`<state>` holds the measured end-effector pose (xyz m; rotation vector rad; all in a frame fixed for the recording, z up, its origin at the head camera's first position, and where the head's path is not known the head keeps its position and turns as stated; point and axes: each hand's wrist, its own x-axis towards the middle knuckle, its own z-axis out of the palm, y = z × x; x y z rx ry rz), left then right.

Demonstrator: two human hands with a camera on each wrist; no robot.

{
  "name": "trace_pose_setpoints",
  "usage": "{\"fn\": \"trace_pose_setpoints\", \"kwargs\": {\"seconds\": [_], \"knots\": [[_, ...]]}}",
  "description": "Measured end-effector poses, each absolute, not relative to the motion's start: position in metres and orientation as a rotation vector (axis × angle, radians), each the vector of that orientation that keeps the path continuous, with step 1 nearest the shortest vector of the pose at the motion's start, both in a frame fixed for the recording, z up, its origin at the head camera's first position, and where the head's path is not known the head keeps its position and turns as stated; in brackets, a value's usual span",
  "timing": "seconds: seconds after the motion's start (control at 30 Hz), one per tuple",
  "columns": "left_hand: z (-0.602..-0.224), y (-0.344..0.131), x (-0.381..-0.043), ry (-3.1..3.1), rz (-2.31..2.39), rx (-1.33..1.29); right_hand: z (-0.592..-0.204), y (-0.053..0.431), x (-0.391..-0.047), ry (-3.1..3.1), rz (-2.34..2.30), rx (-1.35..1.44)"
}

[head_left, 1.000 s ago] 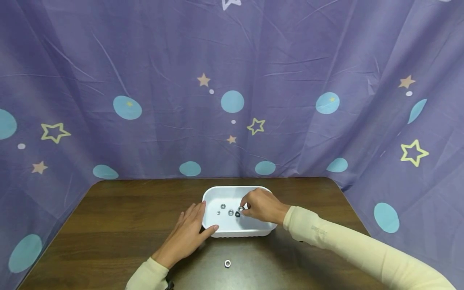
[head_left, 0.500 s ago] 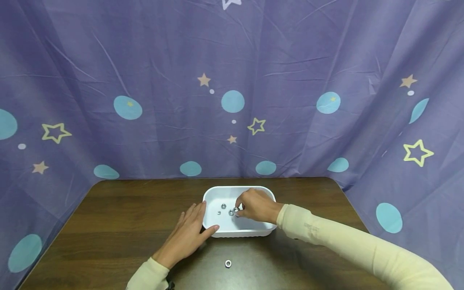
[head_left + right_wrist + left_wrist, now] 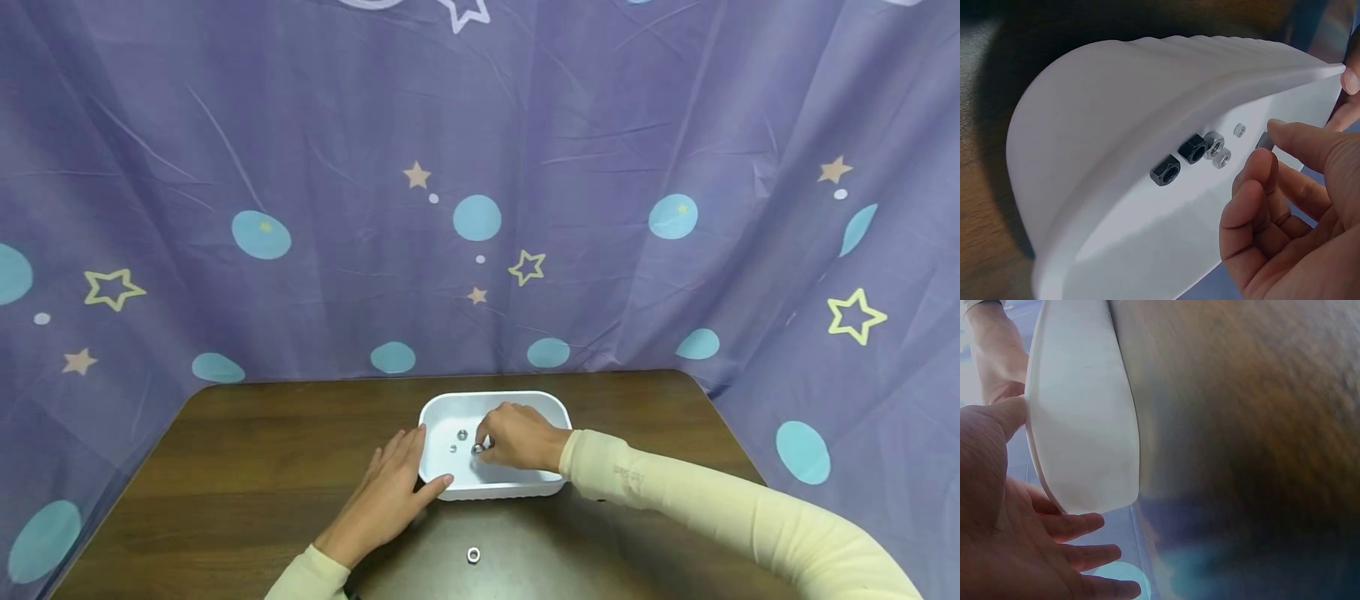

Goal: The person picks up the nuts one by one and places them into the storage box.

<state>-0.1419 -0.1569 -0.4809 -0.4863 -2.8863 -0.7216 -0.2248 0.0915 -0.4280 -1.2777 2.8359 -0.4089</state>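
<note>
My right hand (image 3: 517,437) reaches down into a white tray (image 3: 501,490) and pinches a metal nut (image 3: 477,449) between thumb and fingertips. In the right wrist view only a dark bit of that nut (image 3: 1265,142) shows between the fingers. Beyond the fingertips lie two black hex nuts (image 3: 1165,170), two silver nuts (image 3: 1221,158) and a smaller silver nut (image 3: 1239,130) on the tray floor. My left hand (image 3: 384,493) rests at the tray's left front corner, fingers straight along the left rim, thumb on the front rim.
One silver hex nut (image 3: 473,555) lies on the brown wooden table (image 3: 270,467) in front of the tray. A purple patterned curtain (image 3: 337,208) hangs behind the table and along both sides.
My right hand has moved left inside the tray with the pinched nut, over the spot where other nuts lay. My left hand stays at the corner. The head view has tilted up slightly.
</note>
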Motion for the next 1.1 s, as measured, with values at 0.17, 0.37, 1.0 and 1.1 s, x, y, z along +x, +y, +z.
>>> {"fn": "trace_pose_setpoints", "kwargs": {"seconds": [0.17,0.37,1.0,1.1], "knots": [[-0.481,-0.157,-0.142,-2.875,-0.723,-0.487,-0.433,0.087,-0.225,2.816,-0.378,-1.299],[-0.480,-0.157,-0.141,-2.875,-0.719,-0.491,-0.437,0.081,-0.225,2.792,-0.338,-1.341],[-0.481,-0.156,-0.139,-2.875,-0.733,-0.476,-0.449,0.074,-0.219,2.728,-0.281,-1.377],[-0.481,-0.157,-0.139,-2.874,-0.738,-0.472,-0.449,0.073,-0.218,2.725,-0.282,-1.376]]}}
